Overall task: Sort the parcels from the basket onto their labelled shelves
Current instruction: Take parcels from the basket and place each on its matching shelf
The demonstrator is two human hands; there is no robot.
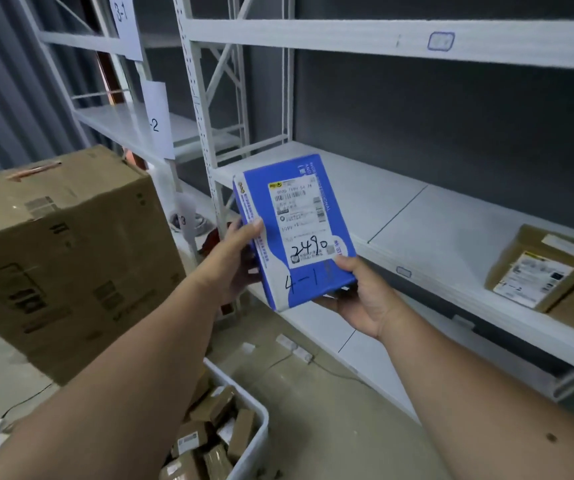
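Head view, one item in hand: blue parcel (296, 233), handwritten "2490" and "4-1" showing, printed label too blurred for reading. Left hand (240, 254) is gripping its left edge, thumb on the face, fingers hiding behind. Right hand (361, 299) is cupping the lower right corner, thumb on top, fingers curling underneath. Parcel is hovering in front of the white shelf (399, 216). Brown parcels (541, 268) are sitting at right, partly cut off. Basket (244, 410) below is partly hiding behind the left forearm. Cardboard box (64, 251) at left.
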